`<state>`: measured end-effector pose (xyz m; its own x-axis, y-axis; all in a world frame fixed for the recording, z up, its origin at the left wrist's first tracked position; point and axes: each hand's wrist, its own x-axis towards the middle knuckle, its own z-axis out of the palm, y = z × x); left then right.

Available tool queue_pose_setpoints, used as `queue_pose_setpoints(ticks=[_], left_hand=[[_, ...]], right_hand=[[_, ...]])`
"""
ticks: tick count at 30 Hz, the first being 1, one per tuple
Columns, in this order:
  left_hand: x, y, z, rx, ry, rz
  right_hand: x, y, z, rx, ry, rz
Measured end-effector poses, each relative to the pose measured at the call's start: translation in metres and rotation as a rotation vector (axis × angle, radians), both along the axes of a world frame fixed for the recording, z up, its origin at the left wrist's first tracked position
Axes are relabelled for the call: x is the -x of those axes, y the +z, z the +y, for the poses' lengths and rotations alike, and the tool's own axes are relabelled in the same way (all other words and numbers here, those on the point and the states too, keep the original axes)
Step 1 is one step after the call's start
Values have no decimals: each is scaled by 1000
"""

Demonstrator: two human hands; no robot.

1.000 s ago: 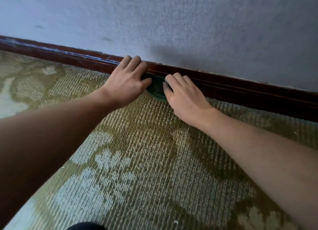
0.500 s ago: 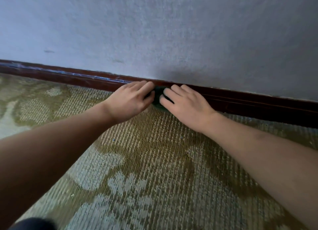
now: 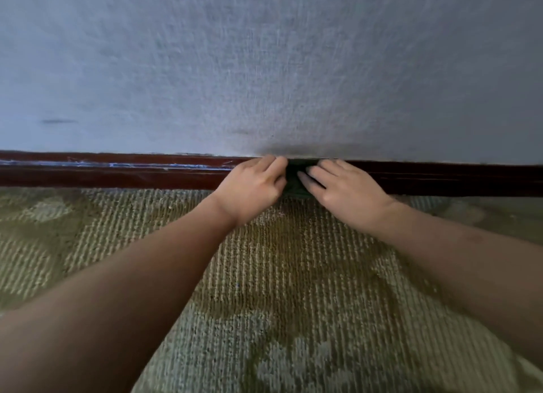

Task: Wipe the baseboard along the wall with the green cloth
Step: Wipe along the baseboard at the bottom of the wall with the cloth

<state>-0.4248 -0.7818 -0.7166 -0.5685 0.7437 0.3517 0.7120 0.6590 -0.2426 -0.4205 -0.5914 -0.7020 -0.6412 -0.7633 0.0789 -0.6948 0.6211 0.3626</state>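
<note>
A dark red wooden baseboard (image 3: 117, 172) runs across the view at the foot of a pale textured wall. The green cloth (image 3: 294, 184) is a small dark wad pressed against the baseboard, mostly hidden between my hands. My left hand (image 3: 252, 187) lies on its left side with fingers bent over the baseboard's top edge. My right hand (image 3: 340, 187) lies on its right side, fingers fairly straight and pressing on the cloth. Whether the left fingers grip the cloth is hidden.
Patterned olive and pale green carpet (image 3: 279, 304) covers the floor up to the baseboard. Whitish-blue scuff marks (image 3: 141, 165) streak the baseboard to the left of my hands. The wall (image 3: 264, 69) fills the upper half.
The view has swung so the baseboard now lies level. Both hands have stayed together on the cloth and shifted right along the baseboard, past the scuffed stretch.
</note>
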Motion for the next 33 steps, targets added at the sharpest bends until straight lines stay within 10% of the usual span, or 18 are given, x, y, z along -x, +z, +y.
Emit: queue_pose_setpoints(ticks=[9, 33], left_hand=[[-2, 0, -6, -88, -90, 48], [-14, -23, 10, -81, -31, 18]], right_hand=[[-6, 9, -22, -148, -255, -198], [-12, -17, -8, 425, -125, -107]])
